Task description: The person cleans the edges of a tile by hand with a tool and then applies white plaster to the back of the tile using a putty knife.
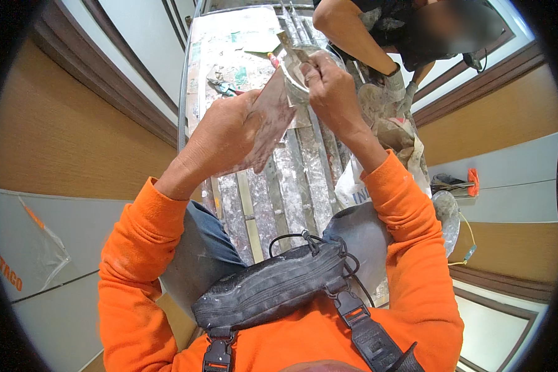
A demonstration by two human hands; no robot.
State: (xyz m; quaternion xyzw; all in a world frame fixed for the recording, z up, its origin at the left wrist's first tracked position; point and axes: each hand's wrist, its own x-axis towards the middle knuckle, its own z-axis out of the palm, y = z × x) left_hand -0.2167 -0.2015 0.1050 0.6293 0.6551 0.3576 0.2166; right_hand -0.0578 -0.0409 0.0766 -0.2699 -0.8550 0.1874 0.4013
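Observation:
My left hand is closed on a thin, flat, brownish-pink plate, smeared and with a ragged lower edge. It is tilted up in front of me; its exact kind does not show. Held in my right hand is a narrow flat tool that looks like a putty knife, its end pointing up and to the left. Just behind and below that hand stands a round, pale tub, partly hidden by my fingers. The plate's upper corner overlaps the tub's edge in view; whether they touch, I cannot tell.
Paint-splattered slats form the platform under me. Pliers-like tools lie on a stained board at the far left. At the far right a gloved co-worker crouches beside crumpled sacks. Walls and door frames stand on both sides.

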